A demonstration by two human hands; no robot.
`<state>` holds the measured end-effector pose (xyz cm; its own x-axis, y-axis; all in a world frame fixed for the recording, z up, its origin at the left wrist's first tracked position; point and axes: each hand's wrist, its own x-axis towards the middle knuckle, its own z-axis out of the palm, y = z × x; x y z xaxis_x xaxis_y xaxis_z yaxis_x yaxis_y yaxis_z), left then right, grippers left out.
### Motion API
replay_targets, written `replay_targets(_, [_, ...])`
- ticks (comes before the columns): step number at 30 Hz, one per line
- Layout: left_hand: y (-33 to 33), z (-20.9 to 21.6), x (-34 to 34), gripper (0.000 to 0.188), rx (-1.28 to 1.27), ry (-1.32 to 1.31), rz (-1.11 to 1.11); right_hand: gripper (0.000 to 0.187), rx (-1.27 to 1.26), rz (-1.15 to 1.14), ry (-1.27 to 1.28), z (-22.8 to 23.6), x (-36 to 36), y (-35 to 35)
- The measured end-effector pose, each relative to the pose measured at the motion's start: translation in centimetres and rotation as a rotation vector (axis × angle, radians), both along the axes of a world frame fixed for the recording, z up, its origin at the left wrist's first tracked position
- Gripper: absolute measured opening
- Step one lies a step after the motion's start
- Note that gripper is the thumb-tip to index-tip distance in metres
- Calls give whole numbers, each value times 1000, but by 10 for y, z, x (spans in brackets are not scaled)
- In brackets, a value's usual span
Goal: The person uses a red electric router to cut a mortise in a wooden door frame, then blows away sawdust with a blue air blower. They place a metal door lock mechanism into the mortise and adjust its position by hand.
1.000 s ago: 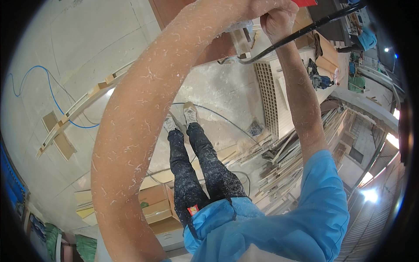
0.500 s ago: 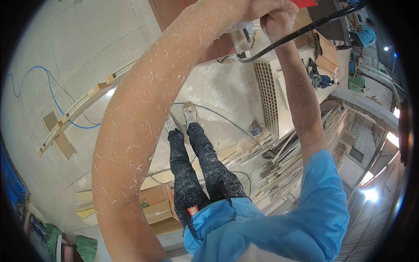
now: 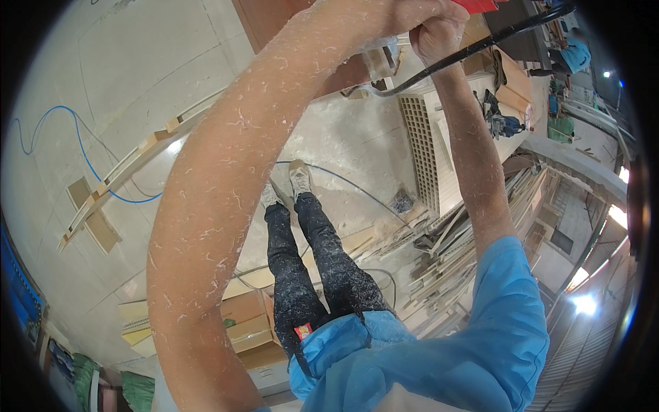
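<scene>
Both bare arms, flecked with pale shavings, reach to the top of the head view, where the hands meet. My left hand point(image 3: 417, 9) is cut by the upper edge; what shows of it is bent and closed against the right. Below it my right hand point(image 3: 438, 40) is curled into a closed grip. What they hold is mostly out of view; a red part point(image 3: 479, 5) shows right beside them. A black hose or cable point(image 3: 473, 49) slants past the right wrist. Under the left forearm lies a reddish-brown board point(image 3: 350, 74).
A pale panel with a grid of square holes point(image 3: 420, 154) stands right of my feet. Loose wooden strips point(image 3: 456, 264) pile up at the right. A blue hose point(image 3: 86, 161) crosses the floor. Cardboard boxes point(image 3: 248, 319) lie behind my legs. Another person point(image 3: 575, 55) is far right.
The hands and the red part hold nearly the same place. The view has shifted only very slightly.
</scene>
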<state>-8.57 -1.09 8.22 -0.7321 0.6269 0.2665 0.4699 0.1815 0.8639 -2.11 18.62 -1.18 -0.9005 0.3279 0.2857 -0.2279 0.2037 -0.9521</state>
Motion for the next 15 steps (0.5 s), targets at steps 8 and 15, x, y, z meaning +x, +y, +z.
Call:
replay_targets(8, [4, -3, -8, 61, -41, -58, -48, 18, -66, -40, 40, -4, 0, -2])
replay_targets(15, [5, -6, -5, 62, -3, -13, -36, 14, -19, 7, -19, -2, 7, 3])
